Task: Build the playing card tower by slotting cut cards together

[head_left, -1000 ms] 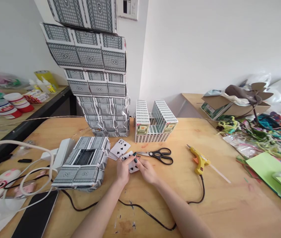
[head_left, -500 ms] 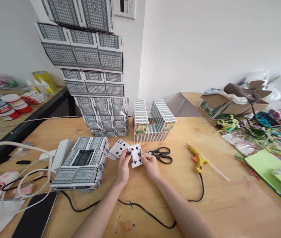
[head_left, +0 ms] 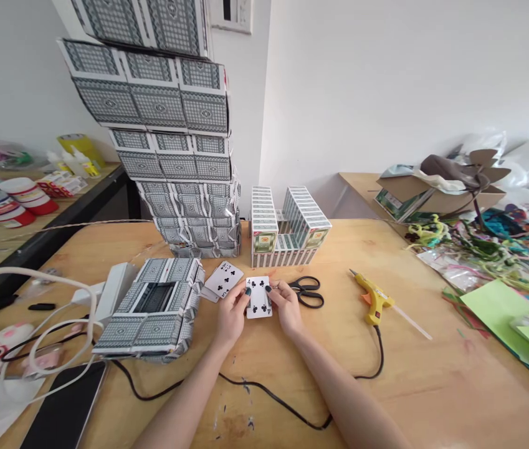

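A four of clubs playing card (head_left: 259, 299) is held face up between both hands, just above the wooden table (head_left: 414, 399). My left hand (head_left: 232, 317) pinches its left edge, thumb on the face. On the opposite edge my right hand (head_left: 288, 310) grips it the same way. Loose playing cards (head_left: 222, 280), face up and overlapping, lie just beyond my left hand. Black-handled scissors (head_left: 309, 292) rest beside my right hand, their blades partly hidden behind it. Whether more cards sit under the four of clubs, I cannot tell.
A tall tower of folded cards (head_left: 184, 162) rises at the back left. Right of it stand stacked card boxes (head_left: 287, 240). A flat card-built block (head_left: 156, 312) lies left, near a phone (head_left: 65, 405). A yellow glue gun (head_left: 376, 302) trails a black cable (head_left: 273, 396) across the front.
The four of clubs has turned from a slight tilt to nearly straight. My right hand has shifted a little right, and its thumb now presses near the card's right edge.
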`<state>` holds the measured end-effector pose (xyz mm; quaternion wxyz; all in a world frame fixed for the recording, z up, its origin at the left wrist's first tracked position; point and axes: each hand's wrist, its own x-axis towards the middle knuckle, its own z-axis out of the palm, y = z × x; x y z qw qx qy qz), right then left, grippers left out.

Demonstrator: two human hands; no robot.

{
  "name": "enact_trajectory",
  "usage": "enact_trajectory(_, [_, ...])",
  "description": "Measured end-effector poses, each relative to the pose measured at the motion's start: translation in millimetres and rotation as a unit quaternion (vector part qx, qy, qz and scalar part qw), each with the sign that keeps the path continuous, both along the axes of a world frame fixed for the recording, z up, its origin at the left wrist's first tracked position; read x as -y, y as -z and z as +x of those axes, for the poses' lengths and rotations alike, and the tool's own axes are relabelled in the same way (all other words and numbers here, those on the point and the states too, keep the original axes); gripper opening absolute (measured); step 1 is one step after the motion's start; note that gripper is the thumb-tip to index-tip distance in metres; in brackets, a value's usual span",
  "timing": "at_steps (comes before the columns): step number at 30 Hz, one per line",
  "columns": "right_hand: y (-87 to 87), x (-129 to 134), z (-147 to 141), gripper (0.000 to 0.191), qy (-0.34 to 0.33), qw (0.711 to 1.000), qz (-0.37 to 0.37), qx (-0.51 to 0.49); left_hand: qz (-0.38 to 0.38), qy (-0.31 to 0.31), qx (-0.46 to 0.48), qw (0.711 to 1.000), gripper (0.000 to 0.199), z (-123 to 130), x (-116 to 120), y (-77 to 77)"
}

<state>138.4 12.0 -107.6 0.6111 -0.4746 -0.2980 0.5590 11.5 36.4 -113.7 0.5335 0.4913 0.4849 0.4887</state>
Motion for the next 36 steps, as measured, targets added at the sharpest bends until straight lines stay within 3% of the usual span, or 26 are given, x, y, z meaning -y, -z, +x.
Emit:
enact_trajectory(9, [-2.5,2.3,-4.5,0.016,-0.039,0.998,0.051,0.01,-0.042,-0.023,0.052,0.998,0.027,1.3,-1.1,0.0])
enact_trajectory(21, [2.8,3.4,-6.4,0.017,-0.042,0.999,0.011,-0.001,-0.009,0.012,0.01,1.0,0.019,2.6,2.3,-6.8])
enact_trajectory(28, [-1.5,4.2,-6.9,0.009,-0.045,0.995,-0.019,-0.084,0.08,0.013,-0.038,0.996,0.013,1.6,5.3,-9.2])
enact_trajectory(36, [-2.4,4.3,-1.8,0.017,-0.134,0.975,-0.074,-0.162,0.13,0.041,-0.101,0.985,0.016,-4.7,8.9,-10.9])
